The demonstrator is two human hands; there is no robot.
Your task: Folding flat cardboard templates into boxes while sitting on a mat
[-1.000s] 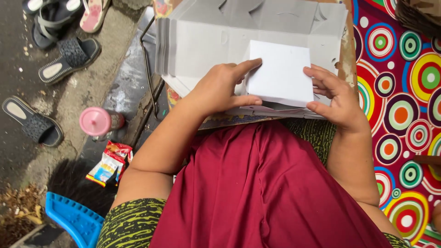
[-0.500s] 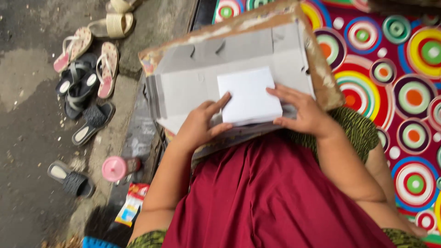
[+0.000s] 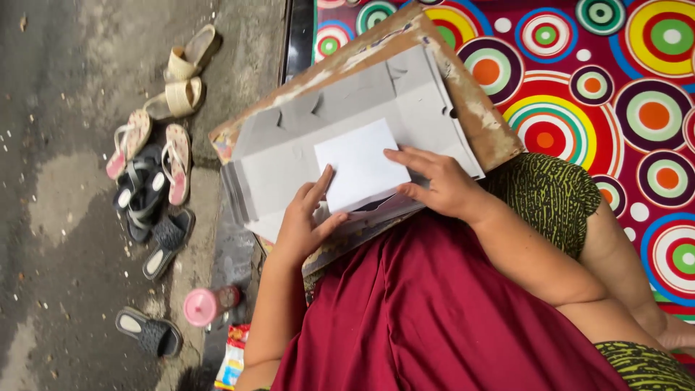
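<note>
We press a white folded sheet (image 3: 360,164) flat on the grey card stack (image 3: 289,156) across our lap, left hand (image 3: 302,224) and right hand (image 3: 440,181) spread open, now drawn closer together.

White sheet (image 3: 360,165) now rotated, lower on the grey cardboard (image 3: 289,156), left hand (image 3: 304,224) off its edge.

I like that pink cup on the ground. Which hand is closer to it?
Left. The left hand lies on the white paper's near-left corner, above the pink cup; the right hand is farther across.
</note>
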